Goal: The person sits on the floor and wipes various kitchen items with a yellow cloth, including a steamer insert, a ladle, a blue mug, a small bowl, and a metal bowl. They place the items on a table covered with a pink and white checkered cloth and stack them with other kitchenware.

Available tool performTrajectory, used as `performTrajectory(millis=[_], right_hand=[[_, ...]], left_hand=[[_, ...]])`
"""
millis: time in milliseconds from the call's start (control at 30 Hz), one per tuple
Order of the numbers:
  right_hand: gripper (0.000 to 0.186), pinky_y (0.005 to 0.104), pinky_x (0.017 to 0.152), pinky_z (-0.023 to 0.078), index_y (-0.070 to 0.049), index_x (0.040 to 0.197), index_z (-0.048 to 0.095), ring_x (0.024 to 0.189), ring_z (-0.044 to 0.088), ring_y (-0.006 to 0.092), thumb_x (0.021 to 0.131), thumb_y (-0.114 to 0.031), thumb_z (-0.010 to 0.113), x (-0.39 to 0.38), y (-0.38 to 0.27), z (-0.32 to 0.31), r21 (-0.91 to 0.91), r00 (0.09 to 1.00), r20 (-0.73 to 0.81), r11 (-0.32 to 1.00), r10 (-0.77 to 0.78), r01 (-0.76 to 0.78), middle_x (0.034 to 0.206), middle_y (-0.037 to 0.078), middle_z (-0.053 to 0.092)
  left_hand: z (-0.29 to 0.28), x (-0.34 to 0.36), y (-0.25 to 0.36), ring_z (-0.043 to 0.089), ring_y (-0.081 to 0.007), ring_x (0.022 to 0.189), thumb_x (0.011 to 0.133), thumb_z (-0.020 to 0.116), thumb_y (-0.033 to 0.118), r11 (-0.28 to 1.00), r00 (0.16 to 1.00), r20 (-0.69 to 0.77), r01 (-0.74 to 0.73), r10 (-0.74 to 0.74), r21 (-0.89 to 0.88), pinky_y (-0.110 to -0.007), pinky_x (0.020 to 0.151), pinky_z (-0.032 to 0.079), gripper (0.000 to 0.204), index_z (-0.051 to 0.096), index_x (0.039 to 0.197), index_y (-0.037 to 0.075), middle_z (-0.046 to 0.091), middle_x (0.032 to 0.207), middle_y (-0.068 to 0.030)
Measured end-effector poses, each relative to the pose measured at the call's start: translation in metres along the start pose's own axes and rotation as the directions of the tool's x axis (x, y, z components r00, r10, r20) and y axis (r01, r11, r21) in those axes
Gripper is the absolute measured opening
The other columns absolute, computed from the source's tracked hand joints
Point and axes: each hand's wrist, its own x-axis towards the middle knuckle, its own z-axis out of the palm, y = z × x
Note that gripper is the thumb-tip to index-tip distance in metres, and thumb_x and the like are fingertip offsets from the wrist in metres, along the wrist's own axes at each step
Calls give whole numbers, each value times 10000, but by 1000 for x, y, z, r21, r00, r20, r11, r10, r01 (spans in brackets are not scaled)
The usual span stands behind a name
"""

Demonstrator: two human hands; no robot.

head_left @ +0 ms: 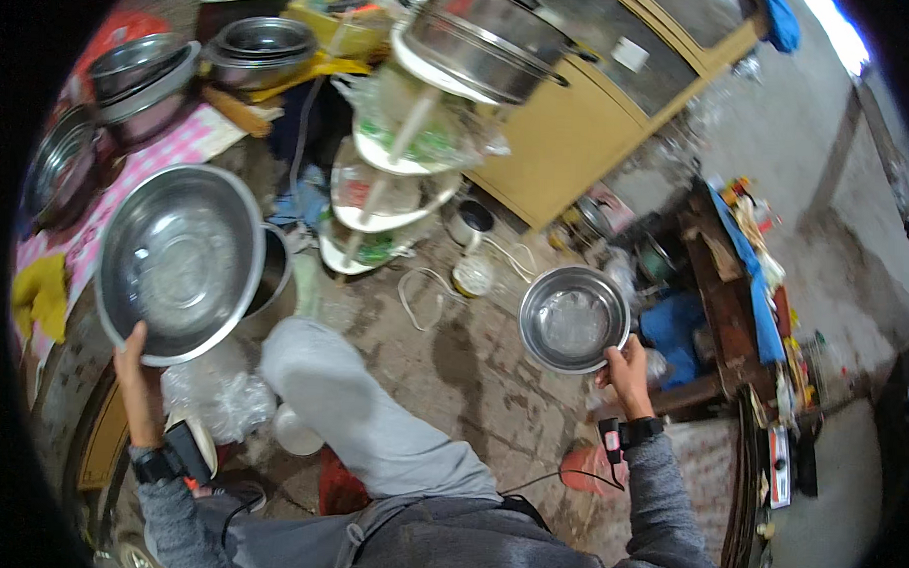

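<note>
My left hand [136, 378] grips the near rim of a large stainless steel basin [180, 259], tilted so its inside faces up toward me. Out to the right, my right hand [627, 372] is closed on the rim of a smaller steel bowl [573, 323]. Both vessels look bare inside apart from shine and some whitish marks. They are held well apart, one at each side of my raised knee [341, 390]. Part of each hand's fingers is hidden behind the rims.
Stacked metal bowls [257, 52] stand on a pink checked cloth [169, 154] at the left. A tiered white rack [399, 167] carries a large steamer pot [483, 40]. Beyond it is a yellow cabinet [560, 137]. An electric kettle [470, 222] and a white cord lie on the floor.
</note>
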Motion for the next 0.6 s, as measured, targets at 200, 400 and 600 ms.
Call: performTrajectory(millis=[200, 400, 600], right_hand=[[220, 546, 557, 446, -12, 958, 417, 653, 579, 475, 842, -109, 576, -31, 78, -65, -845, 954, -158, 535, -256, 3, 709, 273, 595], [215, 571, 569, 421, -59, 911, 381, 675, 570, 478, 817, -103, 569, -40, 105, -92, -917, 916, -201, 395, -348, -51, 707, 268, 594], [209, 568, 580, 427, -59, 914, 388, 680, 575, 475, 817, -103, 568, -39, 107, -99, -918, 914, -195, 393, -355, -43, 712, 265, 595]], left_hand=[[-19, 8, -14, 560, -155, 1029, 876, 642, 387, 997, 996, -79, -42, 47, 63, -329, 863, 435, 459, 520, 1188, 74, 563, 1156, -50], [-25, 12, -19, 571, -147, 1012, 887, 629, 382, 999, 1000, -19, -20, 21, 42, -319, 847, 443, 429, 539, 1173, 76, 581, 1138, -44], [-18, 10, -10, 590, -145, 986, 900, 615, 363, 1000, 1000, 2, 22, -22, 5, -310, 850, 450, 395, 556, 1159, 71, 603, 1122, -40]])
